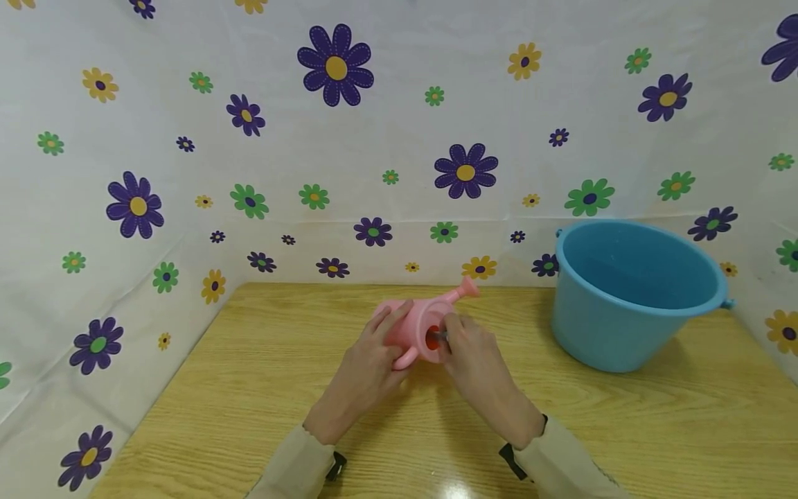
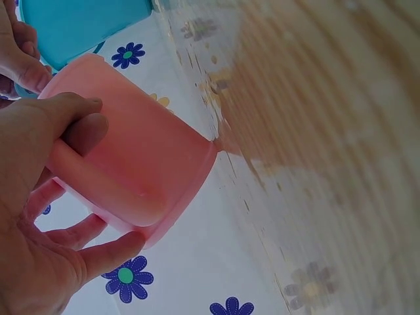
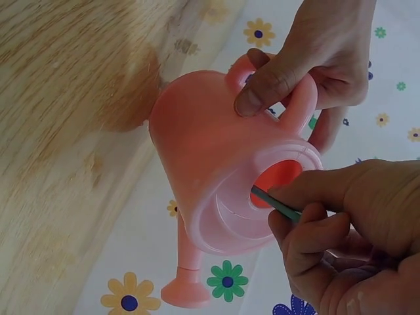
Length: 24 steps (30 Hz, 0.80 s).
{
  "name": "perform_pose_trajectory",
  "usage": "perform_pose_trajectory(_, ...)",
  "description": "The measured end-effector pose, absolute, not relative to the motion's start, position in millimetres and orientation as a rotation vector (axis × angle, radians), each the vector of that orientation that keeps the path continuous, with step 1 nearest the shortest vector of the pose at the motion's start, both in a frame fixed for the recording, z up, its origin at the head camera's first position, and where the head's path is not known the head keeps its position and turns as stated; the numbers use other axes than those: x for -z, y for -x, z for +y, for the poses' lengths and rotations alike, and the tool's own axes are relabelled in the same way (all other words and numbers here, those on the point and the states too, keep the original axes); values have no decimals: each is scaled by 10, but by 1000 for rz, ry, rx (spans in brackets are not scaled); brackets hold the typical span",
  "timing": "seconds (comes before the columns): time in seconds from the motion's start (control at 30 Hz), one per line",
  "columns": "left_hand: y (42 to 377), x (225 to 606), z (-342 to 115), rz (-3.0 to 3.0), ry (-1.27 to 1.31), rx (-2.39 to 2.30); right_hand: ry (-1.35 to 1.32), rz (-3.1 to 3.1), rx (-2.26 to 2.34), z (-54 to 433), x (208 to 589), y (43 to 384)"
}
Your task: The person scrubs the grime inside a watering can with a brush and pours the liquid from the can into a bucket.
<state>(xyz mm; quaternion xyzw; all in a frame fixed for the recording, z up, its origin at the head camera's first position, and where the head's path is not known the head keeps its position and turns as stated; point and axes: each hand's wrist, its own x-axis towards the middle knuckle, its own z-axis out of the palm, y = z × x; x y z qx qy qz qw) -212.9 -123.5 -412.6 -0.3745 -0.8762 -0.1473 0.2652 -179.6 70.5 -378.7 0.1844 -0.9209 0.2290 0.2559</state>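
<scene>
A pink watering can (image 1: pixel 404 328) lies tilted over the table, its mouth facing right and its spout (image 1: pixel 458 290) pointing to the back right. My left hand (image 1: pixel 369 371) holds it by the handle (image 2: pixel 108 187), thumb against the can's side in the left wrist view. With thumb and fingers, my right hand (image 1: pixel 479 360) pinches a thin grey-green stick-like tool (image 3: pixel 275 203) at the mouth. The tool's tip reaches the red-orange round area (image 3: pixel 291 172) inside the rim, and its other end is hidden in my fingers.
To the right on the wooden table (image 1: pixel 249 388) stands a large light-blue bucket (image 1: pixel 592 329). A white flower-patterned cloth (image 1: pixel 399 125) hangs behind the table and along its sides.
</scene>
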Motion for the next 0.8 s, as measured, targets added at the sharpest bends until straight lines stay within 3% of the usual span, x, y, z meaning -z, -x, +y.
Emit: perform_pose_trajectory(0.8, 2132, 4119, -1249, -2414, 995, 404, -477, -2514, -638, 761, 3673, 1658)
